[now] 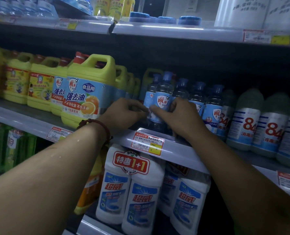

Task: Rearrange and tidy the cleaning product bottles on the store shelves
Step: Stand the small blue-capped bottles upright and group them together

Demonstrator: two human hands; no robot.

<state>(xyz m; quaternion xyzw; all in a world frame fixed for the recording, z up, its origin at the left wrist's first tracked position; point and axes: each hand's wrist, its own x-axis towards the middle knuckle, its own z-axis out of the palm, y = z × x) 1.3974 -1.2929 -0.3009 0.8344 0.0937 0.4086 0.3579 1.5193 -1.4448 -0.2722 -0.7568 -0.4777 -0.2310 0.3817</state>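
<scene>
While both arms reach onto the middle shelf (pixel 179 148), the left hand (pixel 125 112) and right hand (pixel 178 114) meet on the front blue-capped bottle (pixel 163 97). Their curled fingers (pixel 141 109) pinch its lower label from either side. It stands upright at the shelf edge, between the yellow jug (pixel 88 92) and the white 84 bottles (pixel 245 119).

Carrying, along the middle shelf (pixel 19 112), rows of upright goods: yellow handled jugs (pixel 88 85) at the left, clear blue-capped bottles (pixel 213 102) in the centre, white "84" bottles (pixel 244 122) at the right. Holding, up on the top shelf (pixel 157 30), yellow bottles (pixel 113 5) beside blue round discs (pixel 190 20). Bearing, down on the bottom shelf (pixel 97 225), an orange bottle (pixel 90 184) and shrink-wrapped white bottles (pixel 132 192). Showing price tags (pixel 147 141) on the front rails.
</scene>
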